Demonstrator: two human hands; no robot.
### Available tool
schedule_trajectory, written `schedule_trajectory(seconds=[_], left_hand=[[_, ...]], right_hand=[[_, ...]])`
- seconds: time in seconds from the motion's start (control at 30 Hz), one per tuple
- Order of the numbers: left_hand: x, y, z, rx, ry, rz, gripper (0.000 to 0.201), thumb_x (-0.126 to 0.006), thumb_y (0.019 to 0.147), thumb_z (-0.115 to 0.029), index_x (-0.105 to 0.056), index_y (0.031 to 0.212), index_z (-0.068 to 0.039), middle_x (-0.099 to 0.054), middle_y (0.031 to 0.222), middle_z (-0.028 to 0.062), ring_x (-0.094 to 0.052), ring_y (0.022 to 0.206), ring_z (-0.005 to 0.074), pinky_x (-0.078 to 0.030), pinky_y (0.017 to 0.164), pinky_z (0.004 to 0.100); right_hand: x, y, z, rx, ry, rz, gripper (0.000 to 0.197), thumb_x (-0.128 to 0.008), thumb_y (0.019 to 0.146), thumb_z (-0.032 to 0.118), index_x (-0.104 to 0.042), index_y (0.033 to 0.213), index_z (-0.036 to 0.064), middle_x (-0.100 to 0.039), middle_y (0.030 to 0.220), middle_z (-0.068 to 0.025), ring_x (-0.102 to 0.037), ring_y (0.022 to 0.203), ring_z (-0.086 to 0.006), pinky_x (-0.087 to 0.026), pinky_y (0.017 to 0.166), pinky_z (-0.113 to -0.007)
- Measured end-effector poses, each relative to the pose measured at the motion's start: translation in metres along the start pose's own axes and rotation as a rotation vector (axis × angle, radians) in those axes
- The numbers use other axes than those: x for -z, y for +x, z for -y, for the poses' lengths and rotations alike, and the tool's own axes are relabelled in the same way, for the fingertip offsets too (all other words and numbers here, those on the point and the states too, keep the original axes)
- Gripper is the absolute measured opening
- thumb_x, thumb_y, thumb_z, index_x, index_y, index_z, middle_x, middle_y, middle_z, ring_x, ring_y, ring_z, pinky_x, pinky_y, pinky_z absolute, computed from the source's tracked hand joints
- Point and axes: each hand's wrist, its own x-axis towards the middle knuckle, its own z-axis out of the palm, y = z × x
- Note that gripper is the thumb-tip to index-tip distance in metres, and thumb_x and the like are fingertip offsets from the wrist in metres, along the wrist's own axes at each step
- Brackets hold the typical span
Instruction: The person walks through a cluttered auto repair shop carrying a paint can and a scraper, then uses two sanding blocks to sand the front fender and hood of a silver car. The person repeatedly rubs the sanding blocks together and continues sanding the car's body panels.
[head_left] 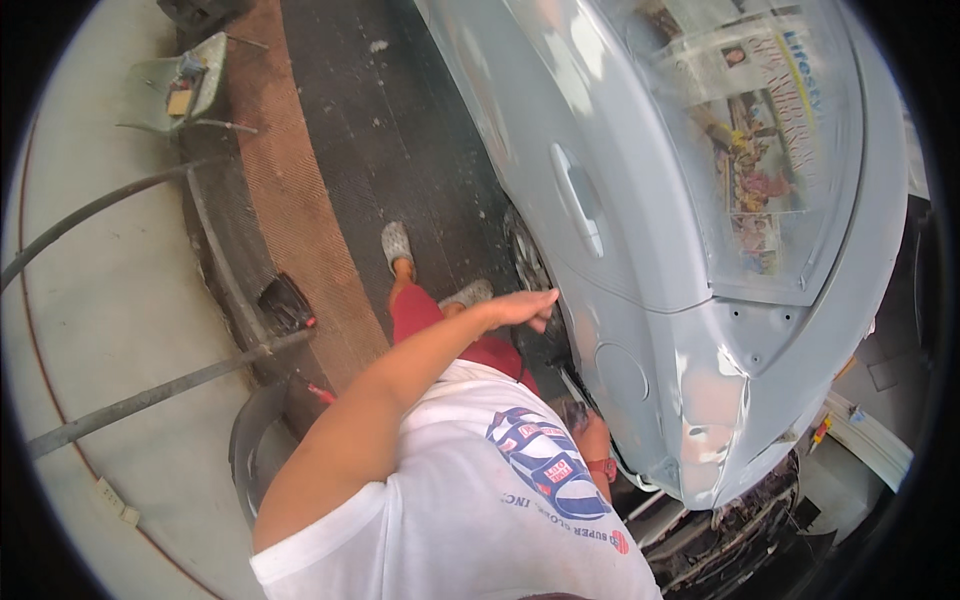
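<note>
A car body [630, 200] in pale grey primer fills the right side, with lighter and bare patches near its rear corner. My left hand [522, 309] reaches toward its lower side with the fingers stretched out, holding nothing. The fingertips are at the panel's edge by the rear wheel [525, 255]; whether they touch it I cannot tell. Lower down, my right hand [592, 440], with a red watch [603, 467] at the wrist, is close to the wheel arch edge. Its fingers curl round something small and dark that I cannot make out.
Newspaper [760, 160] covers the car's window. A pale chair [180, 85] with small items stands at upper left. Metal bars [170, 385] and a black container [287, 303] are on my left. Below the car's rear corner, dark parts [730, 530] are exposed.
</note>
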Motion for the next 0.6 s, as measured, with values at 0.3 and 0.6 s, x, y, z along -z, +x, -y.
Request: schedule_trajectory(seconds=[0.3, 0.6], left_hand=[[0.066, -0.148, -0.005, -0.330, -0.517, -0.513, 0.087, -0.039, 0.109, -0.075, -0.038, 0.166, -0.009, -0.053, 0.161, 0.0118, -0.055, 0.142, 0.0239, -0.048, 0.117, 0.0460], [0.154, -0.319, -0.092, -0.983, -0.825, -0.502, 0.034, -0.064, 0.111, -0.026, -0.062, 0.138, -0.005, -0.073, 0.134, 0.0095, -0.073, 0.122, 0.0207, -0.060, 0.103, 0.0381]], right_hand=[[0.119, 0.138, 0.268, 0.274, 0.789, -0.189, 0.037, -0.073, 0.101, 0.015, -0.066, 0.134, -0.0022, -0.077, 0.119, -0.0158, -0.074, 0.112, -0.0288, -0.059, 0.096, -0.042], [0.143, 0.155, 0.522, 0.575, 1.496, -0.012, 0.050, -0.077, 0.102, 0.013, -0.055, 0.145, 0.0012, -0.067, 0.136, -0.0134, -0.068, 0.118, -0.0184, -0.057, 0.102, -0.035]])
